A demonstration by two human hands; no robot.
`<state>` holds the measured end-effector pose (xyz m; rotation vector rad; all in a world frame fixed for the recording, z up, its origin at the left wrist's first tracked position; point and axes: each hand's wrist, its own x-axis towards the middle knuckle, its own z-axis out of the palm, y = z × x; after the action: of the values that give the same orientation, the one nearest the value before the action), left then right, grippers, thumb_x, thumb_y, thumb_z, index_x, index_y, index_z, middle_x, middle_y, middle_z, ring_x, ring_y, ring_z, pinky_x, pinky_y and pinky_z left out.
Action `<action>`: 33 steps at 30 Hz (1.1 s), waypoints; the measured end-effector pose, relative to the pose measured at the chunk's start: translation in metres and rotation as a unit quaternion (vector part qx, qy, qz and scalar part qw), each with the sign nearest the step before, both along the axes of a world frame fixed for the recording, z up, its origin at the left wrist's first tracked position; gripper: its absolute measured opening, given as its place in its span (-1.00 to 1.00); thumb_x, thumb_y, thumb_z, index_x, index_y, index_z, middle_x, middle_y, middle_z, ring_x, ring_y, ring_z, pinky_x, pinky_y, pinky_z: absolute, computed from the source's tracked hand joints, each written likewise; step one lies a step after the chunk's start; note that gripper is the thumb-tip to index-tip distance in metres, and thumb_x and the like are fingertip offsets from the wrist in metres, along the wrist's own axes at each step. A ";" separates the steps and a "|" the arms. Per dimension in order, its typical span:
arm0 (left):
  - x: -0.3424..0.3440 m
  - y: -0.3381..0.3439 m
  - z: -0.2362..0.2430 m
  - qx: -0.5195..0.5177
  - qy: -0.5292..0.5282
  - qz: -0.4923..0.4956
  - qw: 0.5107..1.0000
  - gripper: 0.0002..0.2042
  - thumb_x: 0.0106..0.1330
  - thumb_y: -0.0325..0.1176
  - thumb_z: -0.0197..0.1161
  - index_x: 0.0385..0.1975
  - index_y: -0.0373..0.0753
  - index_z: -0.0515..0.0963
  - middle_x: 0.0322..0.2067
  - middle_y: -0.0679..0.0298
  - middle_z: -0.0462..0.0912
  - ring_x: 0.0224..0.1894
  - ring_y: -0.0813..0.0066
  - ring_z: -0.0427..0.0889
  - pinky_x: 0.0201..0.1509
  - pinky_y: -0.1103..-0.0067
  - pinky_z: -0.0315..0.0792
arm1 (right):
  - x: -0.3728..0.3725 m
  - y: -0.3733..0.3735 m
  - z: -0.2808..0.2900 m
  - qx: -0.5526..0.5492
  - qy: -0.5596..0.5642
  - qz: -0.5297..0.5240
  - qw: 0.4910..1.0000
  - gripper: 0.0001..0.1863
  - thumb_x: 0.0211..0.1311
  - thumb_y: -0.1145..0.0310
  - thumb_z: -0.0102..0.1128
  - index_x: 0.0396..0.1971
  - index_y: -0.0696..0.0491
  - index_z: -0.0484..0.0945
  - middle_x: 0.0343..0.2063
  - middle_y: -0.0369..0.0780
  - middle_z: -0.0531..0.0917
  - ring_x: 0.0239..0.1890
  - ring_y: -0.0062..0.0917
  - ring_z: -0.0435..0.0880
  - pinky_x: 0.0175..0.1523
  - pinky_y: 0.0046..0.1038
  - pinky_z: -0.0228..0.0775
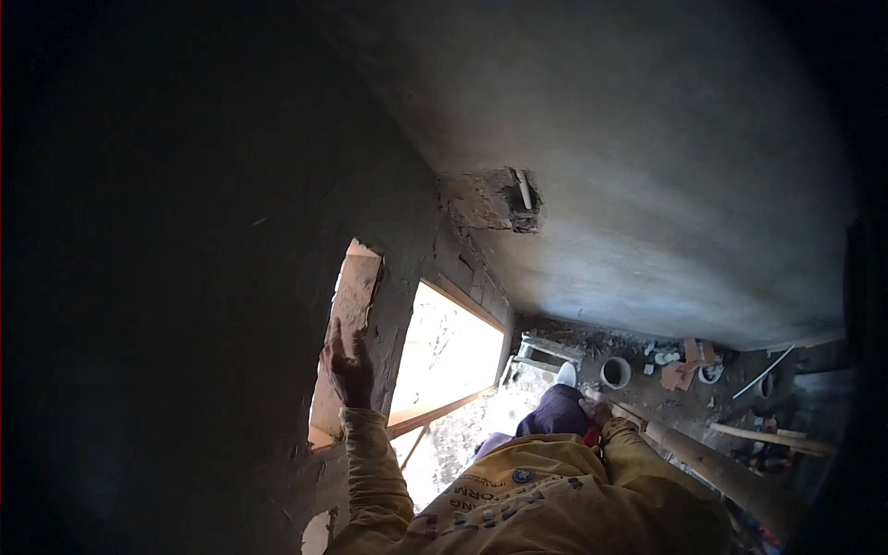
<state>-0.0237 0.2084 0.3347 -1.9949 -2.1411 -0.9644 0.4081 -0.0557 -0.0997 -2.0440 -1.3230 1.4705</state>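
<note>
My left hand [350, 370] is raised at the left, its fingers spread and pointing up with nothing in them. It is in front of a narrow recess [356, 294] with a pale, orange-brown inner face, set in the dark grey wall [231, 305]. I cannot tell whether the fingertips touch it. My right hand [601, 413] is low, close to my body, beside the end of a long wooden pole [689, 450]. A small red thing [592, 437] shows just below that hand. The right fingers are too dark and small to make out.
A bright window opening [449, 347] lies right of the recess. The facing grey wall [666, 203] has a broken hole [524, 199] with a pale pipe. Below are a light-coloured frame [550, 350], a round bucket [615, 372], cardboard pieces [680, 372] and several poles.
</note>
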 end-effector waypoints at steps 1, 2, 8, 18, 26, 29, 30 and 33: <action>-0.004 0.005 -0.002 -0.020 -0.017 0.026 0.999 -0.47 0.41 -0.02 0.07 0.15 -0.36 0.46 0.12 -0.12 0.50 0.26 -0.07 0.37 0.30 0.23 0.23 | -0.001 -0.001 0.007 -0.005 0.009 -0.057 0.998 -0.35 0.34 -0.14 -0.17 -0.17 0.18 0.66 -0.15 0.11 0.65 0.03 -0.06 0.59 0.15 -0.16 0.36; -0.009 0.010 -0.004 -0.041 -0.035 0.053 0.997 -0.46 0.42 0.00 0.05 0.13 -0.40 0.46 0.13 -0.14 0.49 0.25 -0.07 0.38 0.30 0.24 0.23 | -0.001 -0.001 0.012 0.003 -0.023 -0.060 0.998 -0.36 0.33 -0.13 -0.17 -0.20 0.17 0.66 -0.17 0.10 0.66 0.00 -0.06 0.61 0.12 -0.16 0.38; -0.042 0.041 -0.025 -0.073 -0.079 0.121 0.987 -0.30 0.40 0.18 -0.06 0.11 -0.49 0.43 0.12 -0.30 0.43 0.13 -0.28 0.42 0.21 0.22 0.32 | 0.008 -0.002 0.011 0.090 -0.116 0.134 0.980 -0.42 0.26 -0.08 -0.07 -0.42 0.17 0.68 -0.37 0.11 0.66 -0.23 -0.01 0.66 -0.10 -0.07 0.44; -0.065 0.052 -0.052 -0.092 -0.061 0.204 0.973 -0.39 0.43 0.14 -0.16 -0.08 -0.32 0.61 -0.15 -0.15 0.64 -0.07 -0.20 0.58 0.03 0.20 0.44 | 0.019 0.012 0.015 -0.022 0.010 -0.146 0.989 -0.52 0.13 0.03 0.20 -0.47 0.25 0.66 -0.44 0.17 0.63 -0.26 0.04 0.66 -0.15 -0.12 0.47; -0.085 0.051 -0.060 -0.075 -0.232 0.110 0.964 -0.52 0.47 0.02 -0.08 -0.29 -0.32 0.59 -0.45 0.18 0.61 -0.43 0.29 0.54 -0.30 0.46 0.43 | 0.031 0.043 0.042 -0.036 -0.003 -0.034 0.999 -0.50 0.18 0.03 0.14 -0.43 0.27 0.64 -0.40 0.17 0.64 -0.24 0.05 0.65 -0.14 -0.12 0.48; -0.091 0.049 -0.063 -0.038 -0.388 -0.015 0.921 -0.67 0.50 -0.18 0.01 -0.33 -0.34 0.53 -0.56 0.45 0.44 -0.53 0.72 0.36 -0.46 0.71 0.28 | 0.032 0.043 0.046 -0.031 0.029 -0.092 0.995 -0.50 0.17 0.03 0.16 -0.32 0.28 0.63 -0.33 0.17 0.65 -0.21 0.03 0.66 -0.11 -0.16 0.49; -0.090 0.048 -0.062 -0.030 -0.365 -0.015 0.930 -0.69 0.50 -0.20 0.01 -0.33 -0.34 0.53 -0.57 0.46 0.43 -0.54 0.71 0.34 -0.46 0.71 0.27 | 0.033 0.042 0.047 -0.041 0.031 -0.103 0.993 -0.50 0.16 0.03 0.16 -0.32 0.27 0.63 -0.32 0.16 0.65 -0.20 0.03 0.66 -0.10 -0.17 0.49; -0.078 0.047 -0.051 -0.054 -0.286 0.057 0.955 -0.66 0.48 -0.17 0.01 -0.32 -0.34 0.56 -0.57 0.40 0.45 -0.54 0.65 0.37 -0.45 0.64 0.31 | 0.034 0.039 0.046 -0.045 0.033 -0.116 0.992 -0.49 0.17 0.03 0.18 -0.33 0.29 0.63 -0.35 0.15 0.66 -0.22 -0.02 0.67 -0.11 -0.19 0.49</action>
<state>-0.1021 0.2555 0.2836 -1.7573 -2.5974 -1.5929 0.4418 -0.0164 -0.0539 -2.1036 -0.9711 1.5010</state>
